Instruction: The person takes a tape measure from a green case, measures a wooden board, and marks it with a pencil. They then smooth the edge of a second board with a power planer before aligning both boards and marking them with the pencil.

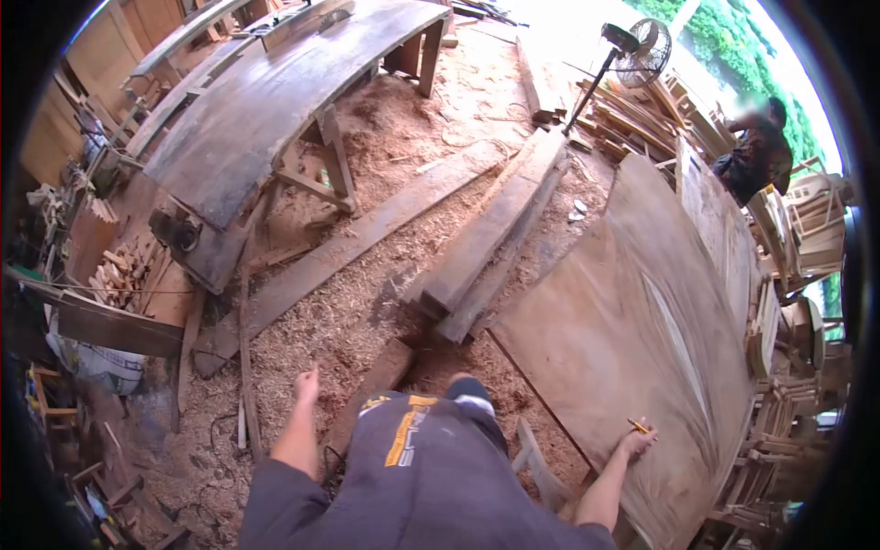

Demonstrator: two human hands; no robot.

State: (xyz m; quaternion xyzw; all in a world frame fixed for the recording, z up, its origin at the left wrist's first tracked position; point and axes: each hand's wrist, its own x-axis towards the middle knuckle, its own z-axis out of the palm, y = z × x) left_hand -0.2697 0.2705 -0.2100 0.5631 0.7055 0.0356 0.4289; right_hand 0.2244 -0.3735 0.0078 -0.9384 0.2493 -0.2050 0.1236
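Observation:
My right hand (635, 443) is closed on a short yellow pencil (637, 425), just over the near part of a large, pale brown wooden slab (587, 344). The slab has streaked grain and a dark straight edge on its left side. To the left of my body, my left hand (307, 384) hangs in the air above floor covered in wood shavings (284, 335). Its fingers look curled in, with nothing visible in them.
Thick timber beams (500, 225) and a long plank (348, 252) lie ahead on the shavings. A big work table (284, 82) stands at upper left, a pedestal fan (642, 50) at the back. At upper right is another person (756, 156); stacked chair frames (784, 417) line the right.

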